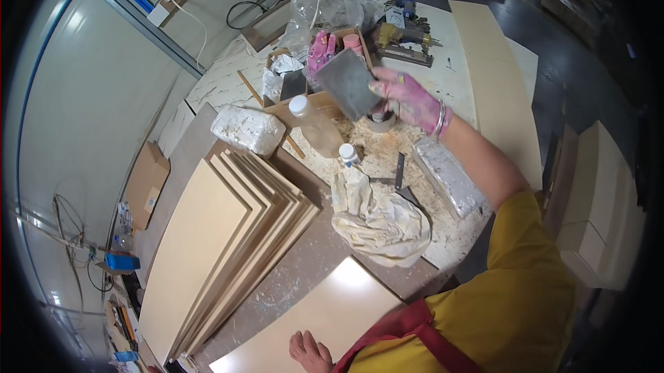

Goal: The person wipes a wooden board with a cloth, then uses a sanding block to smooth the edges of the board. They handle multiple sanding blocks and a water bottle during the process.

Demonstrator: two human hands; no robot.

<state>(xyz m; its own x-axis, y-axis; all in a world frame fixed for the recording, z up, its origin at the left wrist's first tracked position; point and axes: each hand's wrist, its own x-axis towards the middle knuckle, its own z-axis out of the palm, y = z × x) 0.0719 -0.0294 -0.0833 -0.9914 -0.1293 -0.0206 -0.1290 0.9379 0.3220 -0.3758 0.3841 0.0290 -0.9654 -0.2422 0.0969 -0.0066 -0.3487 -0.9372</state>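
Observation:
My right hand (411, 100), in a stained pink glove with a metal bangle at the wrist, pinches a dark grey, flat square piece (348, 84) by its right edge. The piece looks like sandpaper and hangs above a cardboard box (321, 102) on the table. Inside the box are pink gloves (319, 53) and another dark square (294, 85). My bare left hand (310, 352) lies on a smooth cream panel (325, 307), fingers loosely out and holding nothing. To its left leans a stack of similar boards (200, 235).
Around the box stand a cloudy bottle (318, 131) and a small white-capped bottle (349, 155). Nearer lie a crumpled cloth (377, 217), a scraper (407, 193) and a wrapped grey block (449, 176). Nail guns (404, 41) and a long board (494, 82) are farther right.

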